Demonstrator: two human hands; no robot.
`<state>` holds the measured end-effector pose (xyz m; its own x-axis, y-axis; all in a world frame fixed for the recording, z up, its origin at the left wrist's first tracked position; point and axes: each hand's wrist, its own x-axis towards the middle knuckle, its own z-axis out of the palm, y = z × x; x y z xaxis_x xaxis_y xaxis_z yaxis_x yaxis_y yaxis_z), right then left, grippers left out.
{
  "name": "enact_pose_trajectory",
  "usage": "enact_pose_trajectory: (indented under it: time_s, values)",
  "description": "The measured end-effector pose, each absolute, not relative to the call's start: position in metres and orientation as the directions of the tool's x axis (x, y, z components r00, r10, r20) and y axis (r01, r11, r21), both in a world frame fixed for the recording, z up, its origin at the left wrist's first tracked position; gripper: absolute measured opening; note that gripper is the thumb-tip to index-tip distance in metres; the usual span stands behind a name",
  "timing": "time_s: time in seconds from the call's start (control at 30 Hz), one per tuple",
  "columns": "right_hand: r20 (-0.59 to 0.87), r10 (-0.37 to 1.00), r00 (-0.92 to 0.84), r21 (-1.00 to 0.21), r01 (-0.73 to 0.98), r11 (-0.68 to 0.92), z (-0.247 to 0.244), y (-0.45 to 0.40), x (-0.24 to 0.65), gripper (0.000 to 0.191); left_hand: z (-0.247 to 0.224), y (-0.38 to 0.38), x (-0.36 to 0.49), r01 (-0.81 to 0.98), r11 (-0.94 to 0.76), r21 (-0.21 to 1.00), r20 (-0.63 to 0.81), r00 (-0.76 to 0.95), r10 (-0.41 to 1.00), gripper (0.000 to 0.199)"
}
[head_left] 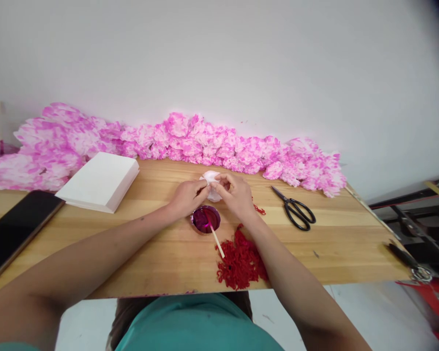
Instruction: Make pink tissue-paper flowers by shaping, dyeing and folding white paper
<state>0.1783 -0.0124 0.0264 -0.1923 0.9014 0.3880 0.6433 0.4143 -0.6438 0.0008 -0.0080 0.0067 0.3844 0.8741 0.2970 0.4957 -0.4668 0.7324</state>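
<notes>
White, thin, crumpled paper [209, 177] is being pinched, in the head view, between the bare left hand [189, 196] and the bare right hand [237, 193], the fingertips of both being closed on it. It is being held over the pale wooden table [157, 270], just beyond the round dish of dark purple liquid [193, 222], which is being overhung more closely by the left hand. No clear long axis is being shown by the paper, its middle being partly covered.

The left hand [186, 199] and right hand [237, 196] pinch a thin white sheet [215, 196] above the wooden surface [161, 258], just beyond a bowl of purple liquid [199, 220] with a stick [218, 244]. Red threads [239, 265] and scissors [296, 214] lie nearby; pink-and-white ruffled bunches [219, 144] line the wall [219, 58].
</notes>
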Motion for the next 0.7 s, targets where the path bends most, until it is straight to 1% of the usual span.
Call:
enact_pose_trajectory:
  time_s: [0.07, 0.13, 0.23, 0.3, 0.4, 0.53, 0.6, 0.7]
  values:
    - [0.374, 0.91, -0.179, -0.675, 0.62, 0.4, 0.0255, -0.0124, 0.177, 0.02, 0.0068, -0.0082, 0.0012, 0.501, -0.481, 0.719, 0.304, 0.396, 0.866, 0.035]
    - [0.337, 0.936, -0.101, -0.764, 0.552, 0.334, 0.0248, -0.0115, 0.1762, 0.021, 0.0078, -0.0086, 0.0011, 0.498, -0.481, 0.722, 0.302, 0.398, 0.866, 0.036]
    - [0.22, 0.975, 0.045, -0.919, 0.345, 0.191, 0.0231, -0.0079, 0.1768, 0.024, 0.0096, -0.0093, 0.0002, 0.469, -0.452, 0.759, 0.281, 0.39, 0.877, 0.037]
    - [0.144, 0.987, 0.076, -0.969, 0.214, 0.125, 0.0218, -0.0054, 0.1775, 0.028, 0.0106, -0.0095, -0.0003, 0.444, -0.426, 0.789, 0.264, 0.381, 0.886, 0.038]
    - [0.075, 0.993, 0.087, -0.992, 0.107, 0.065, 0.0214, -0.0041, 0.1778, 0.03, 0.0114, -0.0095, -0.0006, 0.413, -0.381, 0.827, 0.243, 0.349, 0.905, 0.039]
    - [0.056, 0.994, 0.096, -0.997, 0.065, 0.05, 0.0239, -0.0059, 0.1776, 0.03, 0.0111, -0.0092, -0.0003, 0.37, -0.341, 0.864, 0.227, 0.319, 0.92, 0.038]
    - [0.074, 0.994, 0.079, -0.995, 0.068, 0.068, 0.0254, -0.0066, 0.1782, 0.029, 0.0105, -0.0091, -0.0005, 0.367, -0.34, 0.866, 0.227, 0.317, 0.921, 0.038]
    - [0.166, 0.985, 0.04, -0.975, 0.154, 0.158, 0.0271, -0.007, 0.1794, 0.031, 0.0094, -0.009, -0.0011, 0.387, -0.369, 0.845, 0.244, 0.335, 0.91, 0.038]
